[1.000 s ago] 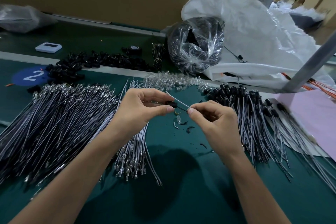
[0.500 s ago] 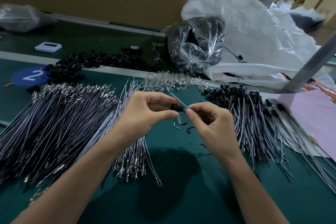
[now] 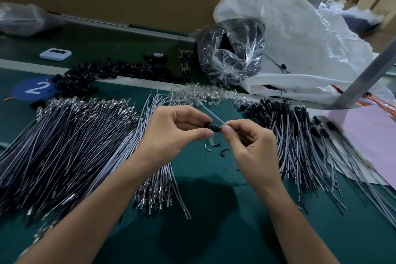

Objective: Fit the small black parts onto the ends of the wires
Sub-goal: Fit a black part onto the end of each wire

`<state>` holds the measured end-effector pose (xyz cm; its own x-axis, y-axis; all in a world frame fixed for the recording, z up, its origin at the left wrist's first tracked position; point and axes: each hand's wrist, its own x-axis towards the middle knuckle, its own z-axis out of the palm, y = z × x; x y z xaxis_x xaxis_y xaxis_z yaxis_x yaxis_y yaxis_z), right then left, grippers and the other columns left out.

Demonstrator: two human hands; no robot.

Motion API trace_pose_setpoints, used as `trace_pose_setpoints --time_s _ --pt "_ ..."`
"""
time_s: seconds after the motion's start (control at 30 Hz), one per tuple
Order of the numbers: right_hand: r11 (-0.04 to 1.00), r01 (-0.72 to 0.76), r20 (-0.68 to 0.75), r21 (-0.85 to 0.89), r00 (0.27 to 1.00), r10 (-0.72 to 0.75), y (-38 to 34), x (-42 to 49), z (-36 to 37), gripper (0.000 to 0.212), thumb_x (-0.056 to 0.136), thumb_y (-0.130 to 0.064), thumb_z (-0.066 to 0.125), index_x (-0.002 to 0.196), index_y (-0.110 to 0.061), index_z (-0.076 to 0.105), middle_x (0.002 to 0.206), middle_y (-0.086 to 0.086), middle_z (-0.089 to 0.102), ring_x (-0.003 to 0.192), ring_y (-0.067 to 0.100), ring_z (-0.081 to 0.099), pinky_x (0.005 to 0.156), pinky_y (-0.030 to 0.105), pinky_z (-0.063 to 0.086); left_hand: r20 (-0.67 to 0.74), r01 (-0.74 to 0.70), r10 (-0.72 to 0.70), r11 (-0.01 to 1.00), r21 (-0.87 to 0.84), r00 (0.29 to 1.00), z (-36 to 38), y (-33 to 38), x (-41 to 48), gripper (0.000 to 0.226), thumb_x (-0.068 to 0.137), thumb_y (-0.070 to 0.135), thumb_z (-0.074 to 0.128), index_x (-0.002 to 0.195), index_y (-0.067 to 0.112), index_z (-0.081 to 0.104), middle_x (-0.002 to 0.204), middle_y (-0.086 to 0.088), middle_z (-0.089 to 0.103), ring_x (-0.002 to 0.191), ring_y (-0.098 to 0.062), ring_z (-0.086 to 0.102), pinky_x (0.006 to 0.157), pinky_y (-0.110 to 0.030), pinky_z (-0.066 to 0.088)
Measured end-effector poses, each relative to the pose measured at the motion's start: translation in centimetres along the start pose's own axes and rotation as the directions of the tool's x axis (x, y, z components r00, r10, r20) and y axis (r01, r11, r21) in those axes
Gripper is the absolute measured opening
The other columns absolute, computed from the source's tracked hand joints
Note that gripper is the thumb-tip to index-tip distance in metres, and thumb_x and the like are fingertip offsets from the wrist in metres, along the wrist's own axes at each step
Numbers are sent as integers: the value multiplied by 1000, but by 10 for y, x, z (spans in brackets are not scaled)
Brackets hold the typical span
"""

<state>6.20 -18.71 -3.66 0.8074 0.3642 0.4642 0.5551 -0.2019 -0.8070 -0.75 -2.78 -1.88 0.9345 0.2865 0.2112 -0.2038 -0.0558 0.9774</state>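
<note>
Small black part (image 3: 213, 127) hangs above the green mat (image 3: 214, 216), pinched between thumb and forefinger of our left hand (image 3: 173, 135); our right hand (image 3: 252, 152) pinches the white wire (image 3: 211, 114) meeting it.

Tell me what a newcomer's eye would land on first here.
At centre, the left hand pinches a small black part and the right hand pinches a wire at it. A broad heap of bare wires fans across the left of the green table; capped wires lie at right, a shiny clear bag behind.
</note>
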Motion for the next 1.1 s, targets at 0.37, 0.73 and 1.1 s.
trace_pose_setpoints --time_s 0.37,0.73,1.1 --pt "983 -84 14 164 996 83 -4 -1 -1 16 81 -8 77 77 -24 76 66 -4 72 57 5 60 55 20 47 -19 18 -17 999 33 1000 0 -1 -1 23 67 -2 83 84 12 75 80 -5 77 76 -21 75 71 -22 59" --pt "916 -175 76 362 985 158 -5 -2 0 10 75 -19 78 78 -12 72 67 10 72 55 20 66 52 25 52 -16 10 -8 996 88 1000 2 -3 -1 27 71 -7 80 85 14 75 80 -4 77 75 -15 75 73 -21 58" --pt "953 -73 -49 294 995 91 -7 -1 2 7 75 -16 79 75 -19 72 80 6 69 54 17 65 54 31 56 -76 38 -28 991 132 997 1 -7 -2 29 71 -1 82 84 24 76 77 -1 77 72 -17 75 71 -28 61"
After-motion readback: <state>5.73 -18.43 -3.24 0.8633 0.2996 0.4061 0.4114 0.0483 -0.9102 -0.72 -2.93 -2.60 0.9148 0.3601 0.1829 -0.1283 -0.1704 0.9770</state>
